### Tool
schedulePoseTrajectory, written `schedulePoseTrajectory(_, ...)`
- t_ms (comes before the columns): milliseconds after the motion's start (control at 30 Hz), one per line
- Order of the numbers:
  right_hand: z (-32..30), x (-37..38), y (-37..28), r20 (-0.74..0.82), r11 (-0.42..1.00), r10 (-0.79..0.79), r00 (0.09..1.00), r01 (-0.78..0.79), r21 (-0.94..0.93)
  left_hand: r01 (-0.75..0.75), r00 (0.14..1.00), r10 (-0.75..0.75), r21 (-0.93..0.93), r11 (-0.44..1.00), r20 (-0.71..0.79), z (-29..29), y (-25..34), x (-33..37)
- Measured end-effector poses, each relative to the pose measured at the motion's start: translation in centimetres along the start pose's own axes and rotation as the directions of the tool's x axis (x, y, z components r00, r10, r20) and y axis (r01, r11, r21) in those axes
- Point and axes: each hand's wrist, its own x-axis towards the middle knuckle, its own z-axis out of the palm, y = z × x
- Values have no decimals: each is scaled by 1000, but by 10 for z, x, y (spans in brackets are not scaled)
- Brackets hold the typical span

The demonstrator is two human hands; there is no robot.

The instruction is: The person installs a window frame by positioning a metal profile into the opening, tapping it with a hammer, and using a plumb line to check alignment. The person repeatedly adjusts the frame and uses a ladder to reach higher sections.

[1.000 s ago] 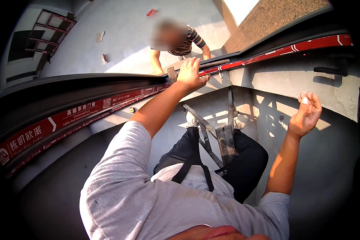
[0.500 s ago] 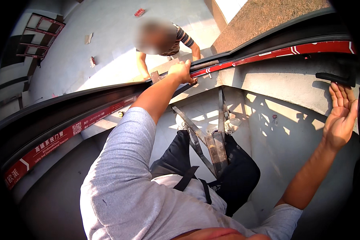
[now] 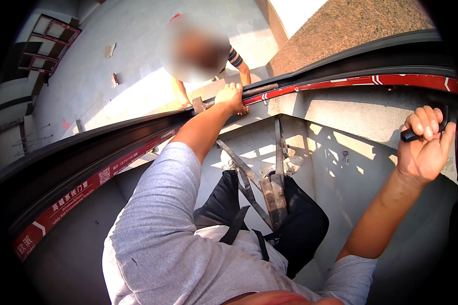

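My left hand [image 3: 230, 97] is closed over a hammer [image 3: 260, 90] lying along the top of a long dark window frame [image 3: 117, 133]. The hammer's blocky head pokes out to the left of my knuckles, its handle to the right. Fingertips show below the frame there; whose they are I cannot tell. At the far right my right hand [image 3: 421, 147] wraps its fingers round a black lever handle [image 3: 411, 134], with the thumb pointing up along its side. Red printed protective tape [image 3: 81, 195] runs along the frame's near face.
Across the frame a co-worker [image 3: 237, 58] leans in, both arms reaching to it. A metal stepladder-like frame [image 3: 275, 195] stands between my legs. Brown granite [image 3: 361, 20] lies beyond at upper right, a pale wall ledge [image 3: 351, 112] below the frame. Red-taped frames [image 3: 48, 43] lean far left.
My right hand's fingers, earlier stretched out under the lever handle, have curled round it, and the handle now sits lower and tilted. The co-worker's head has come closer. My left hand stays put.
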Motion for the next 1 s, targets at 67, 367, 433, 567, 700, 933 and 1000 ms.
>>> schedulePoseTrajectory(67, 16, -3, -33, -135, 916, 196, 971, -132, 379, 6, 1000, -6, -7, 1000, 22, -5, 1, 0)
schedulePoseTrajectory(367, 45, -1, -52, -199, 787, 217, 956, -51, 614, 28, 997, -28, 8, 1000, 65, -4, 4, 7)
schedulePoseTrajectory(433, 50, -3, -41, -215, 799, 210, 954, -41, 599, 39, 996, -38, -4, 999, 82, -2, 3, 5)
schedulePoseTrajectory(567, 11, 1, 4, -66, 1000, -4, 998, 3, -12, 40, 996, -39, -16, 999, 80, -5, 7, 5)
schedulePoseTrajectory(700, -15, 25, 45, -103, 651, -532, 841, 328, -685, 73, 995, -71, -27, 997, 72, -1, 5, 6)
schedulePoseTrajectory(933, -43, 42, 47, 68, 89, -838, 541, 260, -962, 51, 996, -49, -26, 998, 72, -3, 8, 3)
schedulePoseTrajectory(1000, -48, 48, 51, 117, 134, -787, 606, 353, -926, 64, 997, -62, -31, 997, 38, 2, 5, 2)
